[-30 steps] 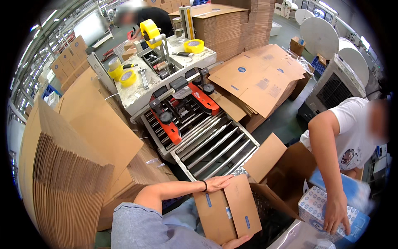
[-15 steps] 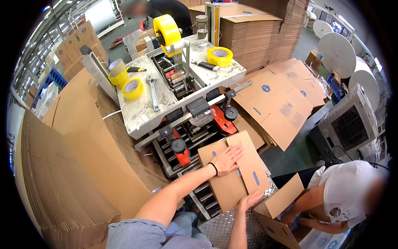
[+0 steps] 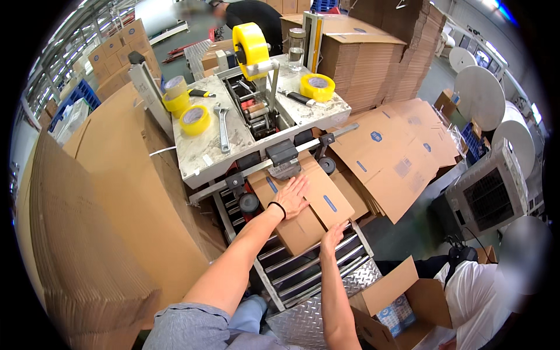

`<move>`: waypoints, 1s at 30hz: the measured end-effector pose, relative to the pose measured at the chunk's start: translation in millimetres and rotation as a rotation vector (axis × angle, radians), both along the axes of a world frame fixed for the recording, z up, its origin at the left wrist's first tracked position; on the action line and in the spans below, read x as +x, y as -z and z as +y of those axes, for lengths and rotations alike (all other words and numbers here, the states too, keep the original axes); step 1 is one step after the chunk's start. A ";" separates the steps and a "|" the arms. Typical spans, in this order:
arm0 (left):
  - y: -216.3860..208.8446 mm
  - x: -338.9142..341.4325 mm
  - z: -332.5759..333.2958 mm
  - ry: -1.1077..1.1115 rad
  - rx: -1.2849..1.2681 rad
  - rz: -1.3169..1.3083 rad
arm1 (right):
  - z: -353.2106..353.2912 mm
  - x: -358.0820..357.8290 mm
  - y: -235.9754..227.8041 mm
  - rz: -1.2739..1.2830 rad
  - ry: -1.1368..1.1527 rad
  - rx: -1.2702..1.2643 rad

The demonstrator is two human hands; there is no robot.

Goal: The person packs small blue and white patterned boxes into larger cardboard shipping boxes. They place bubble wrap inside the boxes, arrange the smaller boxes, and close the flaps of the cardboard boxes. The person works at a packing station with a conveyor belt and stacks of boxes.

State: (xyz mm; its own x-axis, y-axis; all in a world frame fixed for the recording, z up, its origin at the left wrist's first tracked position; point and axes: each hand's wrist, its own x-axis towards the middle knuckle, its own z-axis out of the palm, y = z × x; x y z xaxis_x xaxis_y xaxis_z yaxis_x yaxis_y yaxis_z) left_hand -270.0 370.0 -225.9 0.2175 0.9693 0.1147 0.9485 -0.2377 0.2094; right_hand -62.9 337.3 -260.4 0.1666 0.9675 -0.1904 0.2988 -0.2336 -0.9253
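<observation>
A brown cardboard box (image 3: 326, 182) lies on the roller conveyor (image 3: 291, 272), its top flaps folded down. The far end sits under the front bar of the taping machine (image 3: 261, 142). My left hand (image 3: 291, 199), with a black band at the wrist, rests flat on the flaps with its fingers spread. Against the near right edge of the box presses my right hand (image 3: 333, 237), fingers stretched forward and gripping nothing. A large yellow tape roll (image 3: 252, 49) is mounted on top of the machine.
Tape rolls (image 3: 194, 119), an adjustable wrench (image 3: 223, 129) and a utility knife (image 3: 297, 97) lie on the machine's top. Flattened cartons (image 3: 402, 146) lean at right, stacked cardboard (image 3: 81, 233) at left. An open box (image 3: 402, 306) with packets stands beside a co-worker (image 3: 472, 303).
The box has slid forward along the rollers, under the machine's front bar, both my hands moving with it. The co-worker's arms have drawn back from the open box, showing blue-and-white packets inside.
</observation>
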 end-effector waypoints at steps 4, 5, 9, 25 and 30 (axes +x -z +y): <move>14.4 17.6 -56.6 -0.159 0.121 0.110 | -100.8 -37.4 -31.9 0.088 -0.079 0.173; 6.0 39.8 -74.8 -0.128 0.106 -0.169 | -138.3 -27.9 -28.7 0.072 -0.155 0.123; -64.4 169.5 -170.9 0.181 0.031 -0.781 | -288.5 104.0 124.1 -0.266 -0.449 0.127; -491.6 -70.2 -500.1 -0.397 0.687 0.546 | -479.0 285.2 153.0 -0.338 -0.598 0.000; -482.0 -71.5 -516.2 -0.480 0.553 0.541 | -506.0 287.1 99.7 -0.323 -0.779 -0.082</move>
